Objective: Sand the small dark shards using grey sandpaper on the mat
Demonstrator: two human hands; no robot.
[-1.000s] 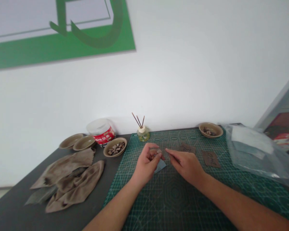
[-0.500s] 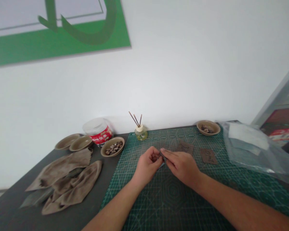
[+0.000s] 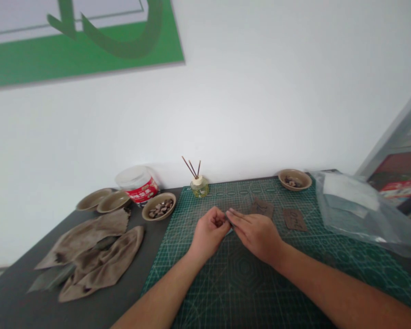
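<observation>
My left hand (image 3: 207, 234) is closed, its thumb and curled fingers pinching a small dark grey piece (image 3: 229, 222) over the cutting mat. From the other side, the fingers of my right hand (image 3: 259, 235) press against that same piece. A pale bluish edge shows just under the fingertips. Most of what is held is covered by my fingers, so its kind is unclear. Just beyond my right hand lies a brown square (image 3: 263, 208) with a dark handwritten mark. To its right is a second marked brown square (image 3: 294, 220).
The green cutting mat (image 3: 198, 297) covers much of the dark table. Left stand a bowl of small stones (image 3: 160, 215), two other bowls (image 3: 113, 206), a lidded plastic jar (image 3: 139, 186) and crumpled cloths (image 3: 102, 269). Behind: a reed diffuser (image 3: 200, 187), another bowl (image 3: 295, 185). Right: a plastic bag (image 3: 356, 210).
Both hands stay together around the small dark piece. My right fingers have shifted slightly and look straighter. The whole view has moved a little.
</observation>
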